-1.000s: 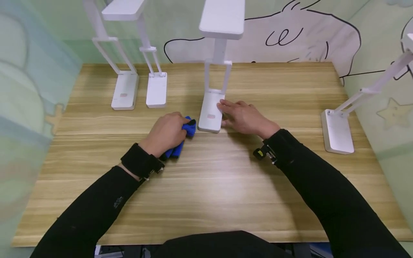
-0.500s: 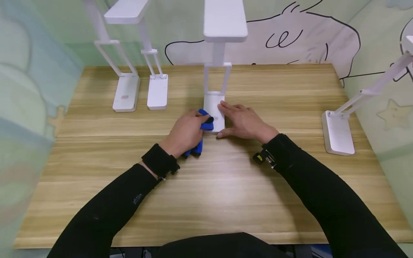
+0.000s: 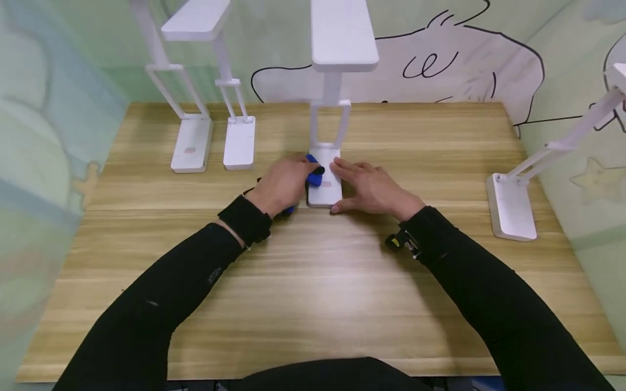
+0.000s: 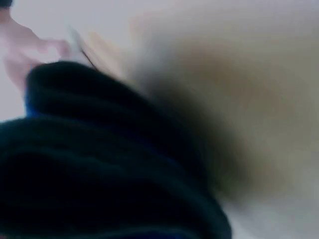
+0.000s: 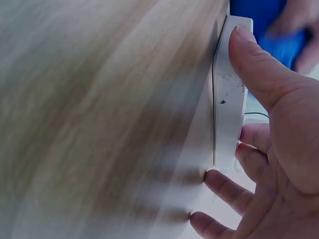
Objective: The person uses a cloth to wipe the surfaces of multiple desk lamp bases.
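Observation:
A white desk lamp (image 3: 325,196) stands between the hands, its flat head (image 3: 343,38) raised above the base. My left hand (image 3: 281,187) grips a folded blue cloth (image 3: 314,178) with black trim against the left part of the base. Close up in the left wrist view, the dark cloth (image 4: 99,174) is blurred. My right hand (image 3: 374,190) rests along the base's right side, its fingers extended and spread. In the right wrist view, the thumb lies on the base's side wall (image 5: 230,84), which bears dark specks; some fingertips touch the wooden tabletop.
Two more white lamps, one farther left (image 3: 192,145) and one nearer (image 3: 239,143), stand at the back left. Another lamp (image 3: 511,209) is by the right edge. Printed fabric walls (image 3: 459,70) border the wooden table (image 3: 332,304).
My left hand has brought the cloth rightward onto the lamp base, then slightly back to its left side. The right thumb has come down to the base's front corner.

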`<state>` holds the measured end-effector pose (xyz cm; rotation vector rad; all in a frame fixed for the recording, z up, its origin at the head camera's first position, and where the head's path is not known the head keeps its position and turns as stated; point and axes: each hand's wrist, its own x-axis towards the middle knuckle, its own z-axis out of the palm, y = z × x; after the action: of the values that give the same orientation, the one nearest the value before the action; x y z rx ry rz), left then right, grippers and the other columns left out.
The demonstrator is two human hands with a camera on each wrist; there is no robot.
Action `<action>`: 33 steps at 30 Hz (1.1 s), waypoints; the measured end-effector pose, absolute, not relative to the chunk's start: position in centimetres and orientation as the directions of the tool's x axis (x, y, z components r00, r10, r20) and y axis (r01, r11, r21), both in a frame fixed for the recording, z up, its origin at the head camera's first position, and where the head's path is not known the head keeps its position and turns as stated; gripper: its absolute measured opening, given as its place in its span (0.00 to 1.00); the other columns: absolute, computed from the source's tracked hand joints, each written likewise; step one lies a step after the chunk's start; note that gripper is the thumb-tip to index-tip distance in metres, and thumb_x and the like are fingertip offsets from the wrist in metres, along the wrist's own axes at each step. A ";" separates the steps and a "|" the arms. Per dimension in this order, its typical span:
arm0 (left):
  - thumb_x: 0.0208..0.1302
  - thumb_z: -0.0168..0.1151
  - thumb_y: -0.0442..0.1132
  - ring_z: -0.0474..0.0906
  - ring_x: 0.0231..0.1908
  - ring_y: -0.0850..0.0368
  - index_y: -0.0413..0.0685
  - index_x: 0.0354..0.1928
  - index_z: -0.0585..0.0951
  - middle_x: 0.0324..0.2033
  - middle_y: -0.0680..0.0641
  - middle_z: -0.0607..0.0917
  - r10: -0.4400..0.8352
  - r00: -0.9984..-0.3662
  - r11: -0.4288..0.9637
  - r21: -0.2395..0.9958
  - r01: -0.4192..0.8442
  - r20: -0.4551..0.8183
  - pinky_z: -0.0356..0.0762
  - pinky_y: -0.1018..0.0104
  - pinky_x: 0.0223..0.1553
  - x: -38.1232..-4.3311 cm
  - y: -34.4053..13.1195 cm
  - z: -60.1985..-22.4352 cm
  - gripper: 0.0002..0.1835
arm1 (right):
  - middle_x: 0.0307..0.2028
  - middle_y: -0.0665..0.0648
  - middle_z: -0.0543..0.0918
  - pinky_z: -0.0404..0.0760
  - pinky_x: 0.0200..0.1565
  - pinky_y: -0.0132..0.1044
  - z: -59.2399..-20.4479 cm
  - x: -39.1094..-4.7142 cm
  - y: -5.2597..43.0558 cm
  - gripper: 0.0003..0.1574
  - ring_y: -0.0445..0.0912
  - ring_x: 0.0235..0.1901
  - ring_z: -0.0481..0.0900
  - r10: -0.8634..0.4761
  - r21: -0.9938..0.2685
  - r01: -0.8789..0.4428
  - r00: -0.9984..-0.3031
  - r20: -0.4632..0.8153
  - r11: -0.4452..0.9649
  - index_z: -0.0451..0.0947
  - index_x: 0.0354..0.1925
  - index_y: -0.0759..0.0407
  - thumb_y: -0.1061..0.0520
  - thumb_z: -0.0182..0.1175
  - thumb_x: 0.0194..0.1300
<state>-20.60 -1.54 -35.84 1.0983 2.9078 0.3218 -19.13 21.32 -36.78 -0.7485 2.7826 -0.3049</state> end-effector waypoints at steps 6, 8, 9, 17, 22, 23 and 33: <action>0.68 0.49 0.34 0.76 0.53 0.46 0.49 0.61 0.77 0.56 0.43 0.81 0.625 -0.776 0.766 0.125 0.631 0.087 0.74 0.55 0.57 -22.5 -0.5 -36.0 0.21 | 0.76 0.52 0.50 0.59 0.62 0.66 -36.8 -19.1 21.4 0.66 0.61 0.68 0.56 -0.513 -0.270 -0.460 -0.840 -0.177 0.846 0.48 0.76 0.50 0.22 0.61 0.51; 0.65 0.50 0.33 0.76 0.52 0.47 0.50 0.60 0.78 0.55 0.45 0.82 0.649 -0.754 0.745 0.120 0.657 0.103 0.73 0.55 0.57 -22.1 -0.5 -36.1 0.22 | 0.76 0.52 0.49 0.59 0.62 0.66 -36.8 -19.1 21.4 0.66 0.61 0.69 0.55 -0.509 -0.272 -0.455 -0.843 -0.175 0.848 0.48 0.76 0.49 0.22 0.61 0.50; 0.64 0.51 0.33 0.76 0.52 0.48 0.50 0.60 0.79 0.54 0.45 0.82 0.659 -0.744 0.733 0.126 0.669 0.114 0.73 0.55 0.57 -21.8 -0.5 -36.2 0.22 | 0.76 0.51 0.49 0.58 0.62 0.66 -36.8 -19.1 21.4 0.66 0.61 0.69 0.55 -0.506 -0.273 -0.452 -0.844 -0.175 0.849 0.48 0.76 0.49 0.22 0.61 0.50; 0.59 0.56 0.31 0.76 0.53 0.52 0.48 0.56 0.81 0.50 0.47 0.85 0.713 -0.677 0.625 0.271 0.732 0.186 0.67 0.57 0.61 -18.8 -1.7 -37.4 0.21 | 0.76 0.52 0.48 0.57 0.63 0.66 -36.9 -19.2 21.4 0.65 0.61 0.69 0.54 -0.510 -0.285 -0.450 -0.839 -0.190 0.847 0.48 0.76 0.50 0.22 0.60 0.51; 0.61 0.56 0.30 0.77 0.53 0.52 0.49 0.54 0.82 0.49 0.47 0.86 0.755 -0.633 0.565 0.323 0.760 0.171 0.69 0.56 0.60 -17.5 -2.6 -37.3 0.20 | 0.76 0.52 0.49 0.58 0.63 0.66 -36.8 -19.2 21.5 0.65 0.61 0.69 0.54 -0.511 -0.280 -0.453 -0.840 -0.184 0.846 0.49 0.76 0.50 0.22 0.61 0.51; 0.61 0.56 0.29 0.77 0.53 0.52 0.48 0.54 0.82 0.50 0.48 0.85 0.764 -0.623 0.554 0.327 0.766 0.165 0.70 0.56 0.60 -17.3 -2.7 -37.3 0.20 | 0.76 0.52 0.49 0.58 0.62 0.66 -36.8 -19.1 21.5 0.66 0.61 0.69 0.55 -0.510 -0.277 -0.453 -0.840 -0.185 0.847 0.49 0.76 0.50 0.22 0.60 0.51; 0.59 0.55 0.27 0.74 0.56 0.52 0.51 0.56 0.81 0.54 0.49 0.83 0.806 -0.588 0.536 0.339 0.773 0.069 0.70 0.57 0.60 -15.9 -4.0 -36.6 0.23 | 0.76 0.53 0.49 0.57 0.63 0.67 -37.1 -19.1 21.5 0.64 0.62 0.69 0.54 -0.518 -0.302 -0.455 -0.837 -0.177 0.838 0.49 0.76 0.49 0.23 0.61 0.52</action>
<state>-15.87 -3.96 -36.64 1.3758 2.6685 0.5159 -19.09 21.48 -37.10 -0.7458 2.7658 -0.3635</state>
